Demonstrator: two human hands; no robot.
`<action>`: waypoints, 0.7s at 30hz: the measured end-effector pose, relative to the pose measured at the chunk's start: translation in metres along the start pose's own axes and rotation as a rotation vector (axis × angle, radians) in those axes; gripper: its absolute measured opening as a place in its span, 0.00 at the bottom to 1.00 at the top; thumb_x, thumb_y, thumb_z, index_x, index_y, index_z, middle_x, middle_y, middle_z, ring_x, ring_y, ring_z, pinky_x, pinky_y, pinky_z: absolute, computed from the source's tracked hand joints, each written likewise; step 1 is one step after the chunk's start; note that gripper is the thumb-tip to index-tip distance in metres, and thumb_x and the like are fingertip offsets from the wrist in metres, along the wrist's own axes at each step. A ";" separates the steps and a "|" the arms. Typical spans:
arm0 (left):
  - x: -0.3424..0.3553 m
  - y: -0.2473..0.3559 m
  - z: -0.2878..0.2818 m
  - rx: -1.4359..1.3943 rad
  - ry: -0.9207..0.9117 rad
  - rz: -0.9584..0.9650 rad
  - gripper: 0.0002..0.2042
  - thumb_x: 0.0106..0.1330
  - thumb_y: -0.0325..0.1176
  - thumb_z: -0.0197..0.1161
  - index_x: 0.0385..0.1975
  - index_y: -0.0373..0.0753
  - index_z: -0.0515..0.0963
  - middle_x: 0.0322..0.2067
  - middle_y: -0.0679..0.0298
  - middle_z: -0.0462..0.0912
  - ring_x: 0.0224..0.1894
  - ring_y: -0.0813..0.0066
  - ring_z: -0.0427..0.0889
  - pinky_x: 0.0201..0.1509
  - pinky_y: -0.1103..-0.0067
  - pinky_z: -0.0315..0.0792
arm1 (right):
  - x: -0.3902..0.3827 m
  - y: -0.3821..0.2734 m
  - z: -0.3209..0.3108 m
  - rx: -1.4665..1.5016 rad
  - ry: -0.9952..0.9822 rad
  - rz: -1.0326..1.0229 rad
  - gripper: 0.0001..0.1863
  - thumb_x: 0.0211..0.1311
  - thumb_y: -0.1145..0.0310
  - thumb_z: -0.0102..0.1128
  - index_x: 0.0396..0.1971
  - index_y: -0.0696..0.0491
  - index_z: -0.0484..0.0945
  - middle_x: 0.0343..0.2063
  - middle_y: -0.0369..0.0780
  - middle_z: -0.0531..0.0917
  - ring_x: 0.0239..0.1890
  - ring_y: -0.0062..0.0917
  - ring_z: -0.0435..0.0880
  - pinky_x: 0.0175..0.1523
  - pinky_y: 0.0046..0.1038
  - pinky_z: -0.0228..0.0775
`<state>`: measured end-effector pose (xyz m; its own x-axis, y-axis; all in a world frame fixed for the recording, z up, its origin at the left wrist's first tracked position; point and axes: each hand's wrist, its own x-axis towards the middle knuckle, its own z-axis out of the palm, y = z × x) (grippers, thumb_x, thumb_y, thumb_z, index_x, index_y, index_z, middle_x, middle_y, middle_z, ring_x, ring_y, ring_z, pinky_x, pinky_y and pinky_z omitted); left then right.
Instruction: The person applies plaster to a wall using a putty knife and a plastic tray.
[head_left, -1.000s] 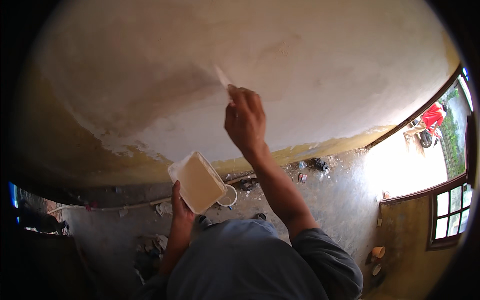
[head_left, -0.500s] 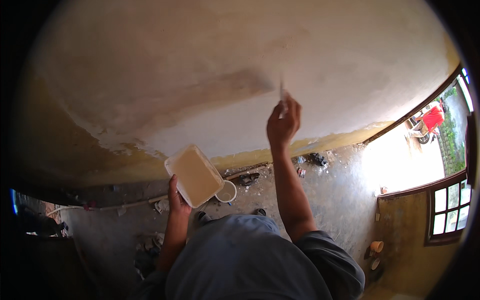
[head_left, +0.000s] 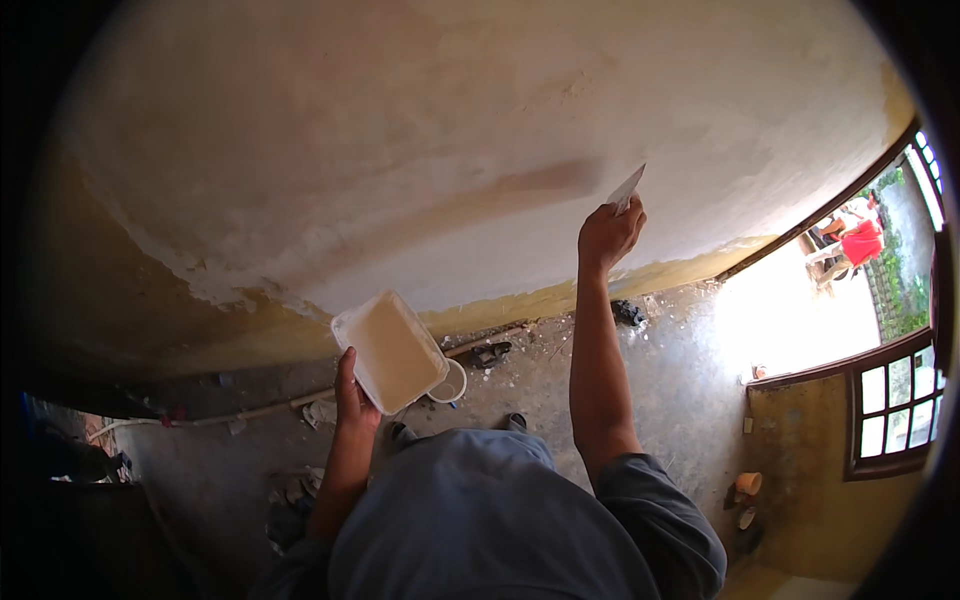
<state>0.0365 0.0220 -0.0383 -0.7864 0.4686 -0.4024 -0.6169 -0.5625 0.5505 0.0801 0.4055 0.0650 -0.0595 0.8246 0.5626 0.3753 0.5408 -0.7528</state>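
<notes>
My left hand (head_left: 357, 392) grips the near left edge of a white rectangular tub (head_left: 436, 350), its thumb over the rim. A smooth cream-coloured paste (head_left: 385, 342) lies inside it. Farther up and to the right, my right hand (head_left: 610, 236) is closed around a putty knife (head_left: 628, 188); only its pale, pointed blade shows beyond the fingers. The blade is close to the wall (head_left: 480, 230), and whether it touches cannot be made out. Whitish coating covers much of this wall, with bare yellowish paint along its lower edge.
A white bucket (head_left: 452, 384) stands on the floor behind the tub. Beside a long pipe (head_left: 270, 408) lies a dark object (head_left: 490, 354), with a black bundle (head_left: 628, 312) farther right. Orange pot (head_left: 748, 483) by the right wall. Through the bright doorway a person in red (head_left: 862, 242) is outside.
My right hand and the putty knife have moved right along the wall, and the blade has turned so that its face shows. The left hand and tub have stayed nearly still.
</notes>
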 end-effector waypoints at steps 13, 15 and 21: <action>0.008 -0.003 0.010 -0.029 -0.062 -0.052 0.26 0.66 0.44 0.64 0.57 0.34 0.70 0.49 0.57 0.80 0.53 0.65 0.80 0.57 0.67 0.76 | -0.101 -0.007 0.012 0.065 -0.770 -0.099 0.21 0.60 0.75 0.59 0.55 0.55 0.72 0.31 0.46 0.85 0.31 0.35 0.86 0.38 0.36 0.76; 0.003 -0.005 0.009 -0.045 -0.054 -0.036 0.24 0.66 0.43 0.63 0.56 0.34 0.71 0.47 0.58 0.81 0.50 0.67 0.81 0.54 0.69 0.78 | -0.075 -0.059 -0.024 0.214 -0.731 0.053 0.22 0.62 0.75 0.58 0.57 0.58 0.71 0.33 0.47 0.86 0.35 0.30 0.87 0.41 0.31 0.78; 0.003 -0.012 0.025 -0.033 -0.120 -0.063 0.19 0.69 0.43 0.61 0.50 0.34 0.73 0.41 0.61 0.82 0.42 0.74 0.85 0.44 0.75 0.82 | -0.104 -0.096 -0.060 0.418 -1.122 0.035 0.27 0.61 0.75 0.61 0.61 0.63 0.69 0.35 0.46 0.86 0.37 0.23 0.86 0.44 0.27 0.77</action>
<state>0.0420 0.0471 -0.0280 -0.7380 0.5807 -0.3437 -0.6670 -0.5505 0.5021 0.1054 0.2583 0.0994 -0.9067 0.4132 0.0842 0.0759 0.3561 -0.9314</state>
